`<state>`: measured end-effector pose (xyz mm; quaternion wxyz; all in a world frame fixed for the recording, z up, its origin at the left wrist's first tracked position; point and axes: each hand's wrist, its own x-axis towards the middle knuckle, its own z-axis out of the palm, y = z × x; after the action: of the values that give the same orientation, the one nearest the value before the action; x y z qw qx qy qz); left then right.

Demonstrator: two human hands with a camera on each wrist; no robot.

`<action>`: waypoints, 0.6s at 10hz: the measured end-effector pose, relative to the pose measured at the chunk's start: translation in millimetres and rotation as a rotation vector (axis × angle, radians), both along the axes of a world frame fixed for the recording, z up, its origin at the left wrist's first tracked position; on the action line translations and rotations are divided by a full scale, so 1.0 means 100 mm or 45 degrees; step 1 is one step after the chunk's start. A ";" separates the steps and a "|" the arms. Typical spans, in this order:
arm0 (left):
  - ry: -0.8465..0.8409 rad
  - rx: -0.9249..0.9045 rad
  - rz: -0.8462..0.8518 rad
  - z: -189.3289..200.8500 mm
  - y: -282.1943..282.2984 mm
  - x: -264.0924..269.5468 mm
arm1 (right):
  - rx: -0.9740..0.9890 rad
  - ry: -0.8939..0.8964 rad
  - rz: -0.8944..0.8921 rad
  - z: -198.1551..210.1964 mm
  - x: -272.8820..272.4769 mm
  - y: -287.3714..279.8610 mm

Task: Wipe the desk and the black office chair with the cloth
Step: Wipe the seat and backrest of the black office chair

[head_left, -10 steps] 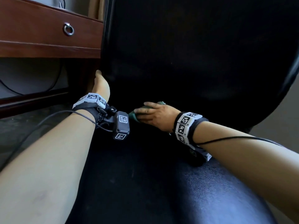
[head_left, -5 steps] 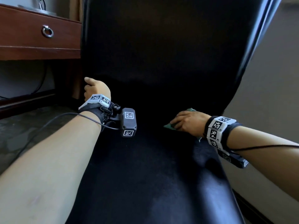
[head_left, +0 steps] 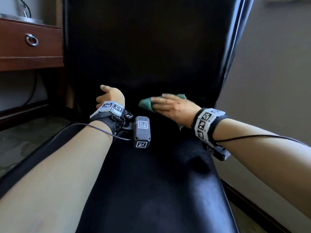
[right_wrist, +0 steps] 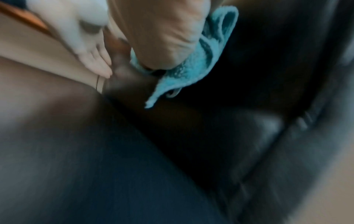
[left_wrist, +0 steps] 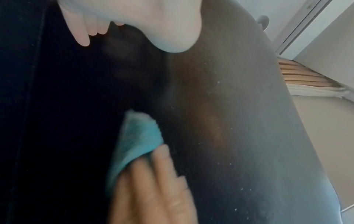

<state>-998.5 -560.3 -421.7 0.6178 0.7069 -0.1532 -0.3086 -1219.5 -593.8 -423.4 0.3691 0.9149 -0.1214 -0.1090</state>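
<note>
The black office chair [head_left: 151, 47] fills the head view, its seat [head_left: 159, 190] running toward me. A teal cloth [head_left: 146, 104] lies on the seat close to the crease under the backrest. My right hand [head_left: 171, 106] presses flat on the cloth with its fingers stretched out; the left wrist view shows those fingers [left_wrist: 153, 181] over the cloth [left_wrist: 138, 136]. My left hand [head_left: 109, 95] hovers at the seat's back left, fingers relaxed and holding nothing. The brown wooden desk [head_left: 25, 52] stands to the left of the chair.
The desk has a drawer with a ring pull [head_left: 31, 39] and a metal object [head_left: 21, 19] on top. A cable hangs below it. A beige wall [head_left: 277, 81] with a dark baseboard runs close along the chair's right side. Patterned floor [head_left: 25, 140] shows at the left.
My right hand swept the cloth out to the seat's right side and has come back toward the middle. My left hand has left the chair's left edge and moved in over the seat.
</note>
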 end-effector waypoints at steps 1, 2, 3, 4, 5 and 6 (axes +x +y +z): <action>0.130 0.001 0.286 -0.01 -0.06 0.05 | 0.169 -0.047 0.056 -0.34 -0.33 -0.17; 0.061 -0.028 0.319 -0.02 -0.06 0.22 | 0.249 -0.100 0.072 -0.42 -0.55 -0.30; 0.079 -0.036 0.400 0.07 -0.05 0.37 | 0.209 -0.222 0.310 -0.20 -0.36 -0.26; 0.021 -0.071 0.338 0.14 -0.01 0.48 | 0.010 -0.506 0.409 0.36 0.12 -0.16; -0.032 -0.093 0.351 0.21 0.03 0.69 | -0.120 -1.111 0.253 0.91 0.68 -0.19; -0.165 -0.079 0.356 0.35 0.09 0.91 | -0.009 -1.574 0.066 1.14 1.22 -0.26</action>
<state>-907.7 -551.1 -386.9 0.6649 0.7204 -0.1023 -0.1685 -1097.5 -620.1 -309.3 0.2361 0.8102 -0.2910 0.4507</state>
